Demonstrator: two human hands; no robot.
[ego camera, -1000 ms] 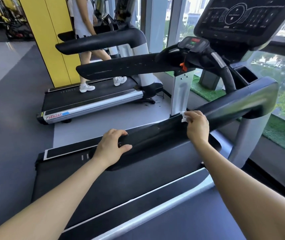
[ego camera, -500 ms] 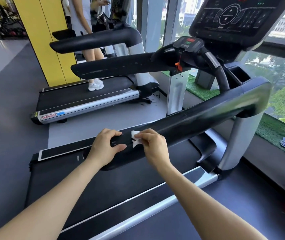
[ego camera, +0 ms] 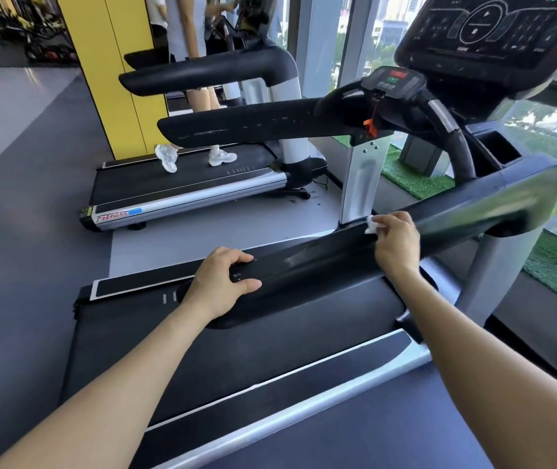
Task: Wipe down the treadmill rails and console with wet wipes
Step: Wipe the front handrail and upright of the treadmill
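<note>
Rail (ego camera: 321,265): wipe (ego camera: 372,224) under R hand (ego camera: 397,242)

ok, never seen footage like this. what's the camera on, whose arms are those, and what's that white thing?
There is no robot here. The camera sits on a person's head and looks forward and down, so the two bare arms are the wearer's own. They stand beside a treadmill, at its near handrail, a long black padded bar. The left hand grips the rail's near end. The right hand pinches a small white wet wipe against the rail further along, toward the console, the dark panel at top right. The far handrail runs parallel behind. On the next treadmill another person is walking; only their legs and shoes show clearly.
</note>
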